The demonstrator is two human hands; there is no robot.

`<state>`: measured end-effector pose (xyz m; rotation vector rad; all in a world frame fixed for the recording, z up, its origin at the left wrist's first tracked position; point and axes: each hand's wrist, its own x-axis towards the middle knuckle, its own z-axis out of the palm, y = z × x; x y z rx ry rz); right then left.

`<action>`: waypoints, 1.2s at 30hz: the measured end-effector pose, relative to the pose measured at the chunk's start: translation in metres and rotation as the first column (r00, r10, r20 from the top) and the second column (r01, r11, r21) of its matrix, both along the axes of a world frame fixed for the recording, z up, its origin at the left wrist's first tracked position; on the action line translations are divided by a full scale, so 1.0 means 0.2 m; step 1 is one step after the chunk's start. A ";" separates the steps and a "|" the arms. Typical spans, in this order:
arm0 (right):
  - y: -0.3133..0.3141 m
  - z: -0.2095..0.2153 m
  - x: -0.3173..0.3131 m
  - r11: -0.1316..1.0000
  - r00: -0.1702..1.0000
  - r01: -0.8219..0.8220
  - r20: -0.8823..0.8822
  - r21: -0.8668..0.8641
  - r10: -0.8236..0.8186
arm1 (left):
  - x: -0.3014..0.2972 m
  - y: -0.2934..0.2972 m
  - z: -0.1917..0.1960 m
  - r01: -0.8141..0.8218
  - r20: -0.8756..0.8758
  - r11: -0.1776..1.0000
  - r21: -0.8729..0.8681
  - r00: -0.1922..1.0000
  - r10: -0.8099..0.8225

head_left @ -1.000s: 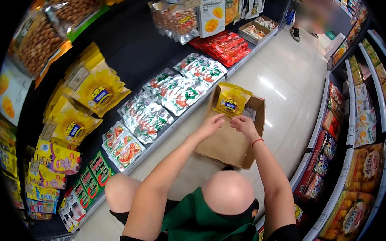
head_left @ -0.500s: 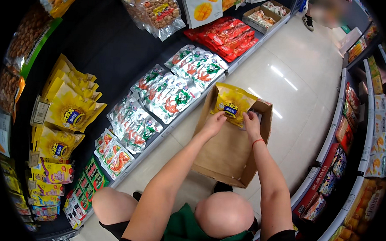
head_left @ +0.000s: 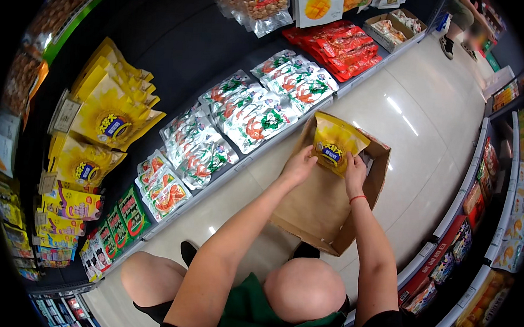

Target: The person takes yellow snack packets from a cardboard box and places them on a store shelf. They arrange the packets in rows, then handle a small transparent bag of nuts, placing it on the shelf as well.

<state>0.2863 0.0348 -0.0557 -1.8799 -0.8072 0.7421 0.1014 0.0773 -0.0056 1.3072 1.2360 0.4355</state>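
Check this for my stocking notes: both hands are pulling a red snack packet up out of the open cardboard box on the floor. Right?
Not quite. The packet is yellow, not red, as the head view shows. Both the left hand and right hand do grip it over the open cardboard box on the floor.

Glossy pale floor (head_left: 428,106), dark stocked shelves (head_left: 162,42)

yellow pouch (head_left: 335,144): glossy plastic | box (head_left: 321,210): matt brown cardboard | floor (head_left: 428,106): glossy smooth tile

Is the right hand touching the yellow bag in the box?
Touching. The head view shows the right hand gripping the yellow bag's lower edge above the cardboard box.
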 end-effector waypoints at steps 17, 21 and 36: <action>-0.24 1.00 -0.41 0.830 0.774 -0.287 -0.394 0.479 0.495 | -0.54 -0.34 0.91 -0.087 0.191 0.964 0.250 0.981 0.039; -0.23 1.27 -0.64 0.778 0.704 -0.371 -0.392 0.508 0.592 | -0.76 -0.46 1.17 -0.136 0.263 0.951 0.276 0.963 0.062; -0.45 1.82 -1.21 0.453 0.333 -0.780 -0.327 0.431 0.884 | -1.35 -0.70 1.40 -0.463 0.636 0.871 0.166 0.725 0.264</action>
